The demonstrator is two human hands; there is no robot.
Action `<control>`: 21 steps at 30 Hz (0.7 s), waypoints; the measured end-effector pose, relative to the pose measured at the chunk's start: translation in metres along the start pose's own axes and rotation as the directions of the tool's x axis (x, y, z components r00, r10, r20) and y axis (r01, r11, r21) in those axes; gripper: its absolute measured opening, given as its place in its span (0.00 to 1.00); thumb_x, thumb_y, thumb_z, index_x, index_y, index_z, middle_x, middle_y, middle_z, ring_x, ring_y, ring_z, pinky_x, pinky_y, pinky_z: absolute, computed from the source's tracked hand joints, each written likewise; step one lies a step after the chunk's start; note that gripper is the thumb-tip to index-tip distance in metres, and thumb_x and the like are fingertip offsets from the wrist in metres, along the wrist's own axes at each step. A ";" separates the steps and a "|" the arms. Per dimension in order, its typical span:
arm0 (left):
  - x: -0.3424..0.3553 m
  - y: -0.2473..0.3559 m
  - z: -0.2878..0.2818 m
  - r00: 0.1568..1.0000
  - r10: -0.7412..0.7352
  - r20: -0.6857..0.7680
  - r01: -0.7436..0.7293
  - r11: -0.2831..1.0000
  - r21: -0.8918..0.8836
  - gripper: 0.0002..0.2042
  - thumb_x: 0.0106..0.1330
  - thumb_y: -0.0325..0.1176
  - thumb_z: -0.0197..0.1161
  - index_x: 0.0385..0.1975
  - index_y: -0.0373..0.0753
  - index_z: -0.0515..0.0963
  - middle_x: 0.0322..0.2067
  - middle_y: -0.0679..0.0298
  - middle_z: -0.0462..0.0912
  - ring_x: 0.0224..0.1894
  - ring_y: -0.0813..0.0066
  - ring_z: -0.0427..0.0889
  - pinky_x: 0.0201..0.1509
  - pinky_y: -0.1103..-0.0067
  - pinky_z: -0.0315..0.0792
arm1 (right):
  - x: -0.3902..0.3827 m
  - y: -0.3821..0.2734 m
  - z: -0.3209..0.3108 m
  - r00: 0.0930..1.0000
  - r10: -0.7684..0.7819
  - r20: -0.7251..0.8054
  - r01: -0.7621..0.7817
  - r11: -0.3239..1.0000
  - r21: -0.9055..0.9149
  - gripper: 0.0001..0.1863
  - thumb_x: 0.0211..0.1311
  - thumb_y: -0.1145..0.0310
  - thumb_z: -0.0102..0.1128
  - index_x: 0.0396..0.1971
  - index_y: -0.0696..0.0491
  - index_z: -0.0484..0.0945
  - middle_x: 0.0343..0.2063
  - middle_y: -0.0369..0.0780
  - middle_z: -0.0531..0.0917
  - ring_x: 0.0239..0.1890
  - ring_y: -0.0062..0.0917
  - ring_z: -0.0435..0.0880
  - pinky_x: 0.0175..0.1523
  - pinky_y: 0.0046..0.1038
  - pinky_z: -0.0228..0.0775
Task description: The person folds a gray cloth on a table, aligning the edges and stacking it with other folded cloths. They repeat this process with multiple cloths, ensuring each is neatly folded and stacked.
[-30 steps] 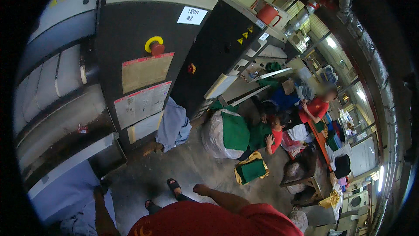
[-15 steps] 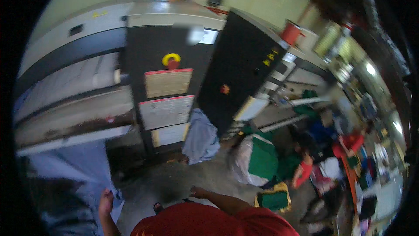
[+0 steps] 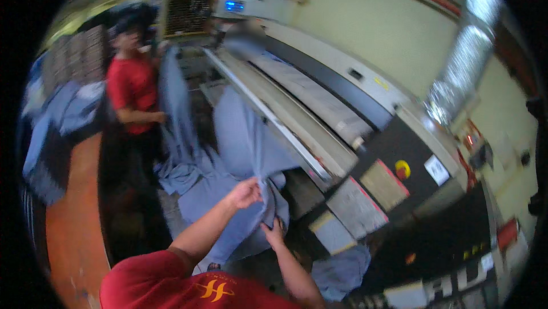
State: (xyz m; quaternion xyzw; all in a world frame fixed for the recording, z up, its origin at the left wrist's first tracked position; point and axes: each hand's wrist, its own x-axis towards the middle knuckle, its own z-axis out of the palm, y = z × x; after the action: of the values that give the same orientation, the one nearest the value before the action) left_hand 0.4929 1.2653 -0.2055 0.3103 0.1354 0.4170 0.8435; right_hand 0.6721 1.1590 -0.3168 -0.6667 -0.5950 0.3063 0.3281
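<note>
Left grip (image 3: 246,193): clamped, as I read it from my end, on a bunched edge of the blue-grey cloth (image 3: 242,123), in front of the roller machine (image 3: 297,119).
Right grip (image 3: 274,229): fingers touching the cloth's lower fold, closer to the machine's near end; I cannot tell whether they are closed on it.
Cloth: along the machine's front, a broad, limp, matte sheet, drawn into a ropy ridge at my left grip and falling into loose crumples below.
Front bar (image 3: 268,115): long, straight, pale and smooth, edging the machine beside the cloth.
Roller (image 3: 319,99): a long cylinder in pale, slightly wrinkled covering, lying along the machine behind the bar.
End panel (image 3: 419,155): flat and dark, closing the machine's near end, with a round red button in a yellow ring (image 3: 402,170) and paper sheets (image 3: 357,209).
Crumpled cloth (image 3: 342,272): a soft blue-grey heap below that panel.
Co-worker (image 3: 131,86): red-shirted, facing the machine's far end, beside a hanging length of blue-grey fabric (image 3: 177,97).
Duct (image 3: 465,52): ridged, shiny foil tube rising above the machine's near end.
</note>
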 end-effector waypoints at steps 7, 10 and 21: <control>-0.065 -0.003 0.003 0.974 0.088 -0.210 0.030 0.864 0.502 0.22 0.67 0.53 0.53 0.54 0.47 0.67 0.48 0.66 0.72 0.52 0.73 0.69 0.54 0.71 0.64 | -0.056 0.001 0.046 0.889 -0.053 0.456 0.069 0.997 -0.018 0.21 0.67 0.57 0.51 0.51 0.59 0.73 0.41 0.46 0.81 0.43 0.39 0.78 0.50 0.38 0.67; -0.148 -0.020 -0.010 0.977 0.215 0.009 -0.093 0.381 0.920 0.42 0.57 0.57 0.64 0.64 0.36 0.55 0.56 0.53 0.65 0.58 0.58 0.65 0.62 0.73 0.61 | -0.115 -0.005 0.051 0.916 -0.031 0.399 -0.056 0.978 0.203 0.20 0.68 0.59 0.52 0.53 0.57 0.72 0.35 0.38 0.81 0.33 0.25 0.76 0.39 0.30 0.68; -0.292 -0.103 -0.043 0.916 0.017 -0.400 0.358 0.416 0.836 0.28 0.57 0.49 0.61 0.53 0.38 0.67 0.42 0.44 0.75 0.46 0.51 0.76 0.51 0.60 0.69 | -0.153 -0.244 0.027 0.959 -0.185 0.213 -0.085 0.530 0.844 0.14 0.70 0.65 0.50 0.51 0.55 0.71 0.40 0.33 0.76 0.38 0.18 0.73 0.42 0.24 0.67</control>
State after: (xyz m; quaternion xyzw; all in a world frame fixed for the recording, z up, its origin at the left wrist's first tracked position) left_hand 0.3566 1.0057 -0.3128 0.6149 0.5136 0.2388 0.5487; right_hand 0.4903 1.0272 -0.1343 -0.3566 -0.4306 0.6360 0.5319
